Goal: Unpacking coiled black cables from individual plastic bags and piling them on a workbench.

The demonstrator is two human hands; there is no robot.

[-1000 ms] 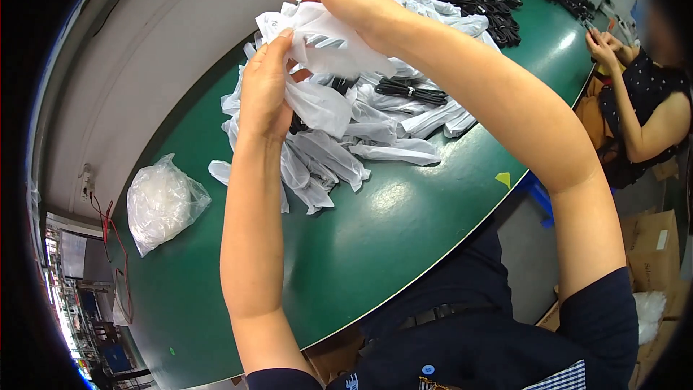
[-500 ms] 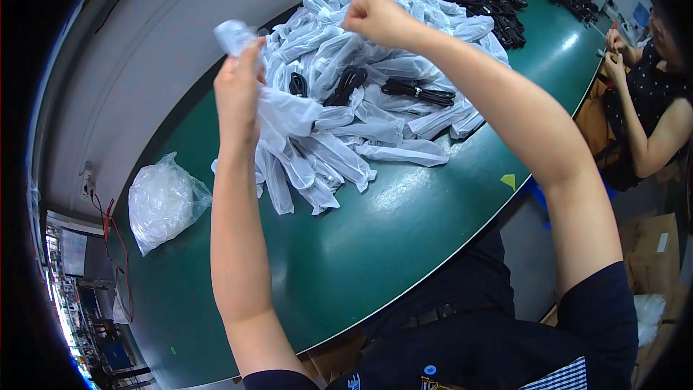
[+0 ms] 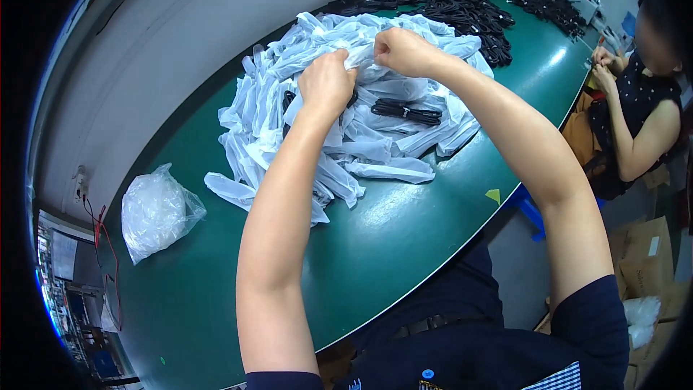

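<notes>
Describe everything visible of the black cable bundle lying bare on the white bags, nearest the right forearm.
The cable bundle is glossy black, plastic- or rubber-looking, its strands running lengthwise and gathered near the middle by something small and pale, probably a tie. It lies flat on the white bags, slanting slightly down rightward in the view, nearer the person than the right hand. No hand touches it.

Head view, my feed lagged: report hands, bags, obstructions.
Left hand over white bags, grip hidden. Right hand curled, hold unclear. Black cable bundle on the bags, no obstruction seen.
</notes>
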